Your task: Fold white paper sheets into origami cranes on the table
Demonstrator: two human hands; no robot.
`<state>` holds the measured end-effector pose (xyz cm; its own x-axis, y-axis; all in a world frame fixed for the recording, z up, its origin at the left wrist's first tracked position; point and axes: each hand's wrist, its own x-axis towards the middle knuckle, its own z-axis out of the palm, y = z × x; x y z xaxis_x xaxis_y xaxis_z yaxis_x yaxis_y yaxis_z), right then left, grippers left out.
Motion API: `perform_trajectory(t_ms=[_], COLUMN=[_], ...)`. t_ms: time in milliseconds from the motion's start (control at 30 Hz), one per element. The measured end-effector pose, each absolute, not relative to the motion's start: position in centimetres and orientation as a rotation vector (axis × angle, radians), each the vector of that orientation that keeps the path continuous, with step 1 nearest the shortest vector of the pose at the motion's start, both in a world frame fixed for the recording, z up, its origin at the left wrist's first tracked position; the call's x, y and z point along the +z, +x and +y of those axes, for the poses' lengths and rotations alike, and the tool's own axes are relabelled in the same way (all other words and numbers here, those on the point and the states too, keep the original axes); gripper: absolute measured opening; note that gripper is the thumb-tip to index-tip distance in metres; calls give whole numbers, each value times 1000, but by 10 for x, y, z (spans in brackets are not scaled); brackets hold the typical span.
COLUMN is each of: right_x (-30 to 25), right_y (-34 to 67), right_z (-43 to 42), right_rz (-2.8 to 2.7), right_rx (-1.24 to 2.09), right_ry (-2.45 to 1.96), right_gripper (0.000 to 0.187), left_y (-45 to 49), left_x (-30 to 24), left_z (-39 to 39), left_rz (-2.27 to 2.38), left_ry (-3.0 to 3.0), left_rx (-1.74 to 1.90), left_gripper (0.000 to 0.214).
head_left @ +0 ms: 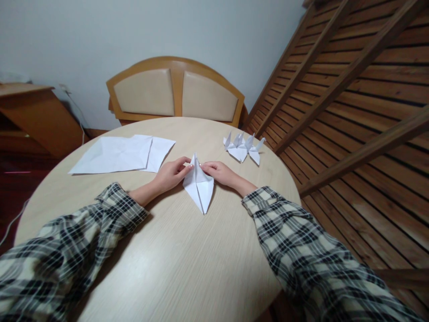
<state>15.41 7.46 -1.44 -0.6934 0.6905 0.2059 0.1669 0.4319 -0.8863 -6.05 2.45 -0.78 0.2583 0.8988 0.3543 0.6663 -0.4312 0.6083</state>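
A white folded paper [198, 185], diamond-shaped with a centre crease, sits before me with one point toward me and a narrow tip away. My left hand [172, 173] grips its left edge near the top, thumb on the paper and fingers behind. From the other side my right hand [219, 172] pinches the right edge close to the same tip. The fingertips behind the paper are partly hidden. To the right of my right hand, finished-looking white paper cranes [239, 148] stand close together.
White paper sheets [124, 154] with crease lines lie overlapping at the left of the round wooden table [161, 268]. Beyond its far edge stands a bench-like headboard [177, 89] with cream panels. A slatted wooden structure [351, 112] slopes along the right; a wooden desk [31, 116] is at the left.
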Motion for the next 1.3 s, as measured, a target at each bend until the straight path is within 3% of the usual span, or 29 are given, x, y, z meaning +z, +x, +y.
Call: perform_trajectory(t_ms=[233,1300], right_x=[-10,-6], right_y=[149,149], right_z=[67,63], right_rz=[-2226,-2279], right_rx=[1266,1355], right_ry=[-681,-684], right_gripper=[33,35], left_y=[-58,-51], left_x=[-6,-1], left_z=[22,22], left_rz=[1352,1301], left_ry=[2180,1953], left_rx=[1105,1397], left_gripper=[26,28])
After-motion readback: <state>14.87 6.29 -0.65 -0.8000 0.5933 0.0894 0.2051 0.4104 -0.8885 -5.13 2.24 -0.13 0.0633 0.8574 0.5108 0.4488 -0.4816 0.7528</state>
